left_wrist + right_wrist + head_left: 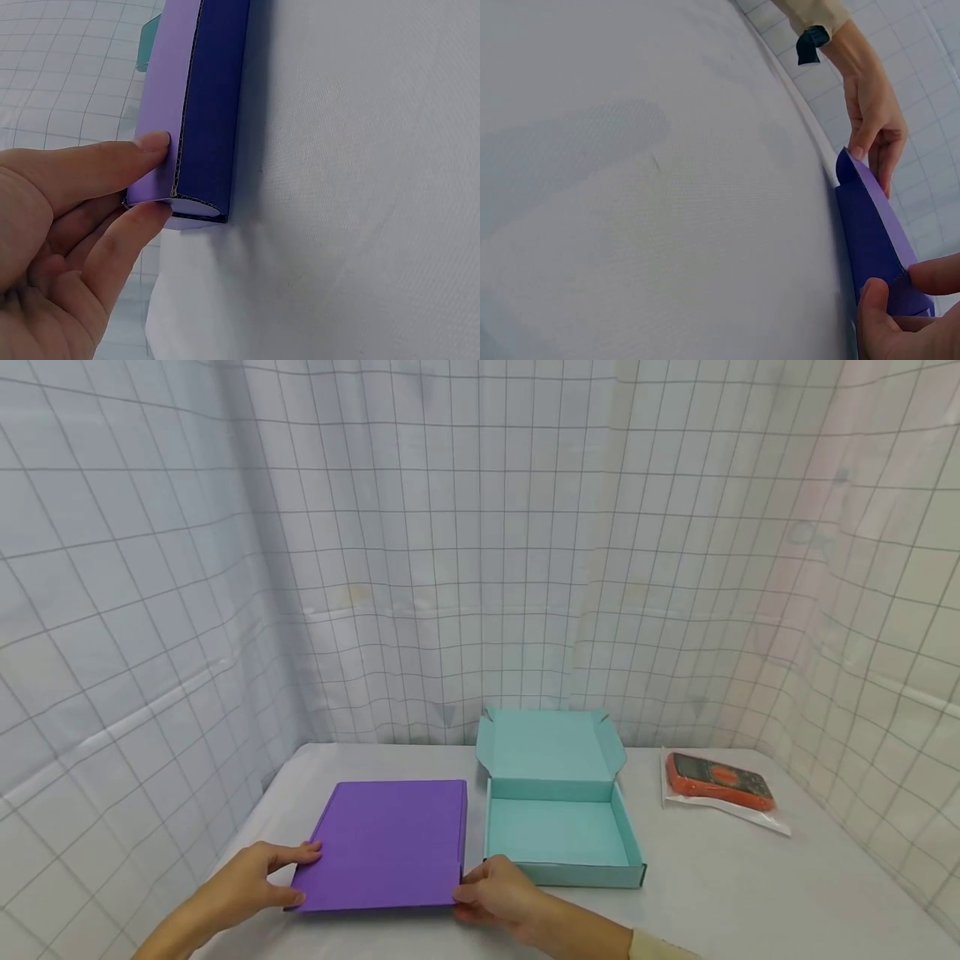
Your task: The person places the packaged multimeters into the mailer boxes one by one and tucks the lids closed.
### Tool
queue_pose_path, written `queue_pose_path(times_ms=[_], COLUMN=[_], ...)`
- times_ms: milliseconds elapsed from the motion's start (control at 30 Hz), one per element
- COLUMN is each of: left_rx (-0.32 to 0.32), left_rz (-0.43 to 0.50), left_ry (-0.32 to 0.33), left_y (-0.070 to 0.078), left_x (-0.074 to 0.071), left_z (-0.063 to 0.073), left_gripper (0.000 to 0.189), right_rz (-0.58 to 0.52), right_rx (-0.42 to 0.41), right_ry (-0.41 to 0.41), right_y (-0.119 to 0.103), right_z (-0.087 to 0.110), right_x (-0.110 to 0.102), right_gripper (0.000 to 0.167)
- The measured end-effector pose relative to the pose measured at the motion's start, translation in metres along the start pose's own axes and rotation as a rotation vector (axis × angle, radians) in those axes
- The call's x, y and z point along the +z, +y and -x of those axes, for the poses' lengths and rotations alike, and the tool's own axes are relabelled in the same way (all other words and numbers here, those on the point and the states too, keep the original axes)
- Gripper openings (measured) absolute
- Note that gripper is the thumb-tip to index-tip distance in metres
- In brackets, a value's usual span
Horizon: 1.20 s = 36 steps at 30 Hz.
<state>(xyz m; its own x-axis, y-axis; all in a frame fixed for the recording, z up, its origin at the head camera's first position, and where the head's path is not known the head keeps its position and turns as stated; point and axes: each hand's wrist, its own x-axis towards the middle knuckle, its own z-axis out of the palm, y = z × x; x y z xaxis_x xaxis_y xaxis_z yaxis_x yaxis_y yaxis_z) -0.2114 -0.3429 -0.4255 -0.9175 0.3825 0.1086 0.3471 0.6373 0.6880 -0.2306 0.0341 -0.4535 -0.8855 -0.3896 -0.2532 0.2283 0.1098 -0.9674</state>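
A purple cardboard box (382,835) lies on the left of the table with its lid down over it. My left hand (247,881) grips the lid's front left corner, thumb at the front edge and fingers over the left side. At the front right corner my right hand (502,897) pinches the lid edge between thumb and fingers. In the right wrist view a small side flap (845,169) sticks out under the lid, beside the left hand. The dark purple front wall (214,105) shows in the left wrist view.
Right of the purple box, close to my right hand, stands an open teal box (562,872) with its lid tipped back. An orange multimeter (720,781) in a clear plastic bag lies at the far right. Grid-patterned curtains (480,568) surround the white table (720,893).
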Motion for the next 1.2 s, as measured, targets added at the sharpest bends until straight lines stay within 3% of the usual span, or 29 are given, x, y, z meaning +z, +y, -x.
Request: queue_pose_path(times_ms=[333,533,667,867,1000,1133,1200], left_rx=[0.006,0.035,0.023,0.017,0.081,0.160,0.189], left_rz=[-0.057,-0.133,-0.167,-0.249,-0.299,-0.298,-0.284], left_ry=[0.074,0.120,0.126,0.134,0.172,0.171,0.158], left_y=[-0.003,-0.004,-0.002,0.001,-0.002,-0.006,-0.006], left_x=[0.007,0.010,0.009,0.007,0.008,0.007,0.006], left_z=[0.002,0.002,0.002,0.002,0.003,0.001,0.000], left_gripper=[0.059,0.056,0.056,0.051,0.046,0.044,0.045], right_rz=[0.296,0.567,0.653,0.844,0.990,1.154,1.231], right_rx=[-0.112,-0.276,-0.368,-0.543,-0.720,-0.876,-0.889], right_ry=[0.024,0.007,-0.034,-0.046,-0.023,-0.067,-0.103], right_y=[0.002,0.005,0.004,-0.017,-0.031,-0.041,-0.045], right_z=[-0.003,-0.006,-0.004,0.006,0.002,-0.007,-0.012], right_x=[-0.001,-0.004,-0.008,-0.013,-0.018,-0.025,-0.026], right_gripper=[0.005,0.012,0.015,0.013,0.008,0.024,0.036])
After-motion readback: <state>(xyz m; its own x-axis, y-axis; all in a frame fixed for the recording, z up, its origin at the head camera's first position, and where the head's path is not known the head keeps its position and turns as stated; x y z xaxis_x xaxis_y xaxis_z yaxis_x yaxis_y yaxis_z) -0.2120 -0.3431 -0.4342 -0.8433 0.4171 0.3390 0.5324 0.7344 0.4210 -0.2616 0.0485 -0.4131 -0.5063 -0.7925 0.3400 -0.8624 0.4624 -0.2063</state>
